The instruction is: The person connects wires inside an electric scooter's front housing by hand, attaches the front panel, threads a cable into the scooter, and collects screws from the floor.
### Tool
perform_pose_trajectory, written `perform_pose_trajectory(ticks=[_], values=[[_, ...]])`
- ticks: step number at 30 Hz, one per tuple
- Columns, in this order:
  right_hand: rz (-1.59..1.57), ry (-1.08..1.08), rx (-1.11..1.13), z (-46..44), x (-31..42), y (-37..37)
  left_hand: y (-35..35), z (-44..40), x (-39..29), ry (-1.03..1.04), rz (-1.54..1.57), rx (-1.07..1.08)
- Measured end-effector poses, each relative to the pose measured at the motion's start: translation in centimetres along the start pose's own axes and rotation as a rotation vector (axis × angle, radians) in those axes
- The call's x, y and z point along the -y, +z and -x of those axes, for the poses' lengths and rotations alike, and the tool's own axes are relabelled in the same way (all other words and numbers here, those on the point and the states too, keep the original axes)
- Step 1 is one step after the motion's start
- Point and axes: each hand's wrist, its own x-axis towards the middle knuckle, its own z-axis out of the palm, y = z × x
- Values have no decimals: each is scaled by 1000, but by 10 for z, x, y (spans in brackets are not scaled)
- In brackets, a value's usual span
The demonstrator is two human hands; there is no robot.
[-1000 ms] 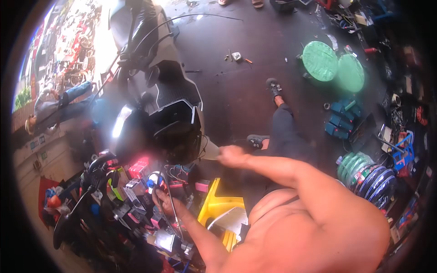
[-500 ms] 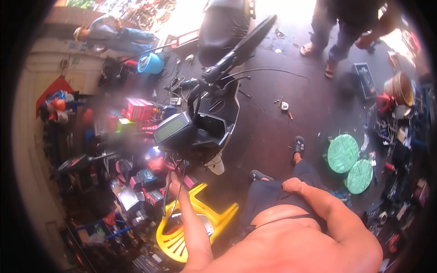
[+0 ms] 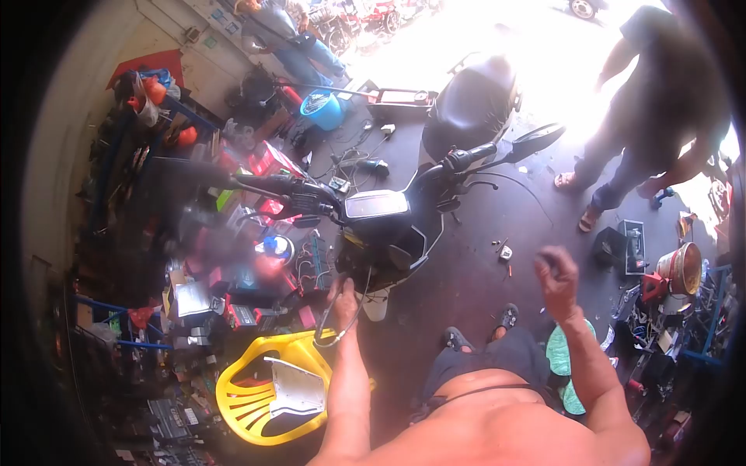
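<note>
Holding a cable (image 3: 362,303) in the left hand (image 3: 344,301), with a narrow grip and fingers closed on it, just below the front of the scooter (image 3: 392,241). Looping the cable down across the wrist, with one side of the loop rising toward the scooter's underside. Holding the right hand (image 3: 558,279) up, well apart from the left, with fingers curled loosely inward; too small in view to tell a full grip from an empty one.

Facing the scooter from its front end, with the screen (image 3: 377,204) between the handlebars and the seat (image 3: 474,97) farther off. Near the left forearm, a yellow chair (image 3: 322,349) with a white panel (image 3: 298,392) lying on it. Past the chair, to the left of the scooter, many boxes (image 3: 272,161) in a crowded heap. Farther off on that side, a blue bucket (image 3: 322,110) on the floor, and near it a person (image 3: 294,50) in jeans.

Partly behind the right forearm, two green stools (image 3: 561,349). On the floor between scooter and right hand, a few small items (image 3: 506,253). Farther right, a second person (image 3: 649,132) in dark clothes and sandals, and nearer on the same side, a tin (image 3: 680,269) beside a clutter of parts.
</note>
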Motion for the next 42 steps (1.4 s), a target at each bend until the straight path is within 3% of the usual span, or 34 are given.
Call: perform_pose_trajectory(ticks=[1, 3, 4, 7, 9, 14, 16, 17, 18, 19, 20, 24, 28, 29, 31, 32, 33, 34, 35, 36, 38, 39, 41, 42], values=[[154, -277, -123, -26, 43, -9, -1, 2, 6, 334, -115, -59], [40, -796, -375, -58, 137, -25, -2, 21, -11, 64, 34, -16], [31, -988, -441, -65, 174, -32, -5, 21, 2, 62, 52, -11], [82, -1322, -554, -77, 247, -46, -9, 18, 26, 35, 36, 24], [122, -1398, -571, -80, 270, -48, -7, 29, -4, -35, -40, 49], [196, -1417, -511, -71, 295, -40, 0, 17, -3, 371, 151, 37], [194, -1434, -474, -67, 297, -43, -5, 14, 2, 330, -12, -73], [220, -1444, -445, -63, 296, -45, -9, 24, 5, 624, -425, -68], [248, -1433, -440, -60, 299, -46, -1, 11, 45, 318, 164, -26], [271, -1406, -430, -53, 300, -47, -7, 22, 12, 325, -51, -45], [271, -1375, -423, -49, 299, -48, -12, 31, -19, 305, -126, -43], [290, -1131, -315, -34, 275, -34, -10, 9, 8, 450, -146, -71], [543, -395, -25, -9, 143, -12, -9, 16, 7, 362, -160, -101], [424, -72, 98, 3, 95, -12, -5, 15, 5, 361, -140, -115], [493, 263, 178, 46, -3, -17, -20, 13, -4, 454, -249, -125], [559, 224, 227, 73, -51, -26, -27, 13, -15, 488, -290, -122], [667, 381, 309, 103, -93, -39, -6, 16, -25, 527, -282, -87], [763, 490, 433, 118, -88, -45, 32, 25, -30, 422, -115, -35], [825, 610, 358, 133, -91, -96, 59, 30, -33, 311, 24, 13], [828, 691, 348, 157, -118, -117, 51, 22, -29, 205, 97, -4], [746, 817, 508, 212, -187, -107, 5, 15, 4, 222, -114, -128], [685, 823, 502, 231, -207, -123, 1, 16, 8, 220, -263, -143], [536, 1146, 355, 259, -228, -143, 4, 11, 34, 235, -174, -191], [547, 1167, 378, 266, -233, -153, 6, 13, 37, 215, -141, -203]])
